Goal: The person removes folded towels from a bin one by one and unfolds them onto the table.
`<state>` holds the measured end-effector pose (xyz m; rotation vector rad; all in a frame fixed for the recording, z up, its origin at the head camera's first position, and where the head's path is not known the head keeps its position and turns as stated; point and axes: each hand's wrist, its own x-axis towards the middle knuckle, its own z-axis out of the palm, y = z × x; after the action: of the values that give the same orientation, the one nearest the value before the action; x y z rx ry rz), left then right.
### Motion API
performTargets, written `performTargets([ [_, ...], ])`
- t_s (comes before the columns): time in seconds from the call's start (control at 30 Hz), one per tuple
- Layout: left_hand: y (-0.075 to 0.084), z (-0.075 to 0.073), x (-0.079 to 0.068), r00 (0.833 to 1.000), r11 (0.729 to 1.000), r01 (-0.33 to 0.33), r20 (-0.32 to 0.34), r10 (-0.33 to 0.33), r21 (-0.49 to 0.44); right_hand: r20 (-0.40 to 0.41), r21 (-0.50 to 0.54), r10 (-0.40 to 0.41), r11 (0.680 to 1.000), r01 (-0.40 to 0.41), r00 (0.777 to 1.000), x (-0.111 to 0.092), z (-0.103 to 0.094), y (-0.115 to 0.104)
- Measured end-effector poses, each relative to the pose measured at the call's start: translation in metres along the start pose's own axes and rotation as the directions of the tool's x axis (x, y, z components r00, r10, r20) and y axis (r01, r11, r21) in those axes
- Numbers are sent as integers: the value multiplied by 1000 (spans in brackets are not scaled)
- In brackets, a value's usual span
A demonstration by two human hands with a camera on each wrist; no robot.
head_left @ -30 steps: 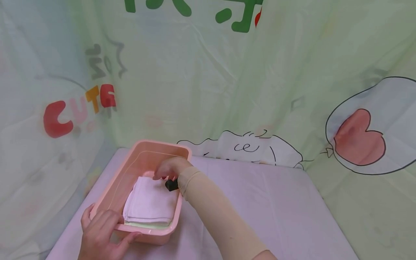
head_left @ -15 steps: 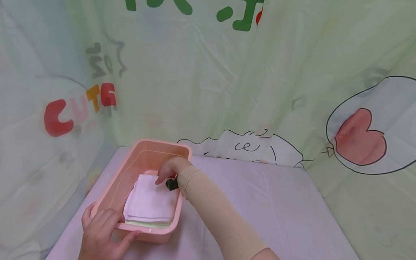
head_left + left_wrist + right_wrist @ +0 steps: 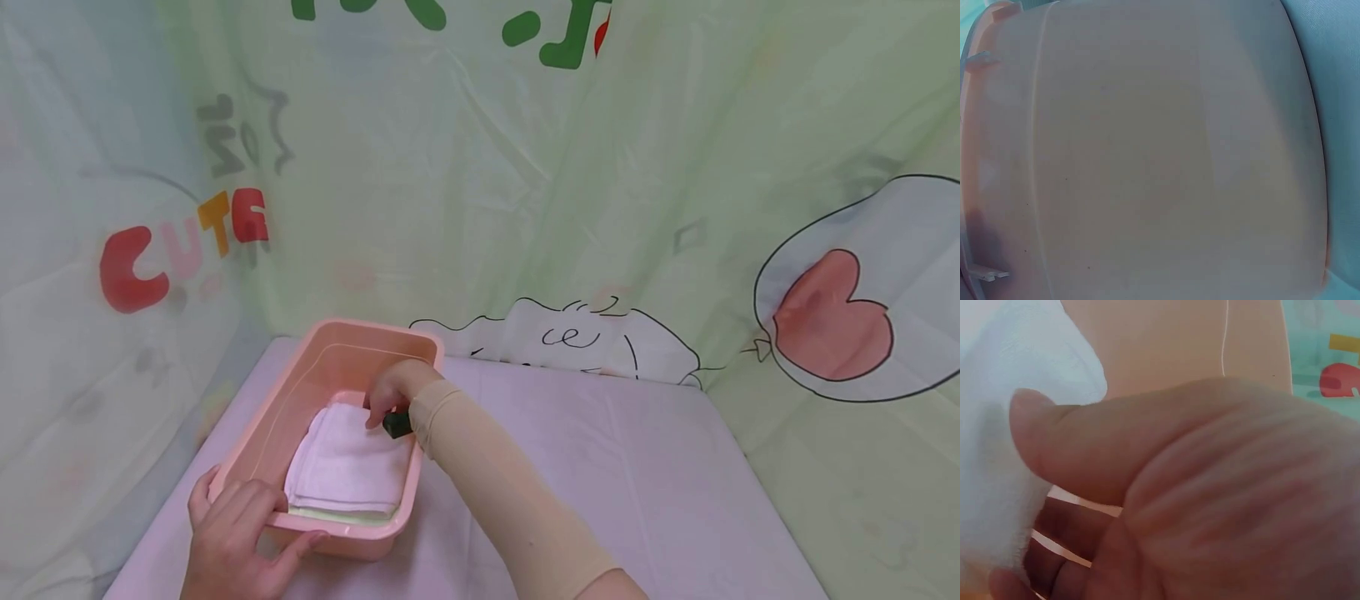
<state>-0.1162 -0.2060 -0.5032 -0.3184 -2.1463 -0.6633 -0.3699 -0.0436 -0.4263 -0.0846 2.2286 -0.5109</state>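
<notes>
Lilac sheet (image 3: 600,450) below, printed curtain (image 3: 480,208) behind & both sides. Pink bin (image 3: 352,531) nr L edge of sheet, wide stretch to its R for moving; tighter btwn walls inside. Gripping bin's nr rim w/ L hand (image 3: 236,537). White towel (image 3: 348,462) in bin: folded, soft, atop pale-grn cloth (image 3: 330,516). Pinching towel's far edge btwn thumb & fingers of R hand (image 3: 397,392).

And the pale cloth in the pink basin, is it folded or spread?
Folded: the pale cloth lies as a compact rectangle in the pink basin, layered edges showing.
</notes>
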Motion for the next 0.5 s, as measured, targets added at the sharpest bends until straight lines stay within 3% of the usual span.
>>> performTargets([
  [0.27,3,-4,0,998,999,45,46,-46,31,-23,-119,-45,992,42,999,3,-3,-1],
  [0.5,2,-3,1,998,999,34,46,-35,27,-78,-120,-185,977,175,980,-1,-1,2],
])
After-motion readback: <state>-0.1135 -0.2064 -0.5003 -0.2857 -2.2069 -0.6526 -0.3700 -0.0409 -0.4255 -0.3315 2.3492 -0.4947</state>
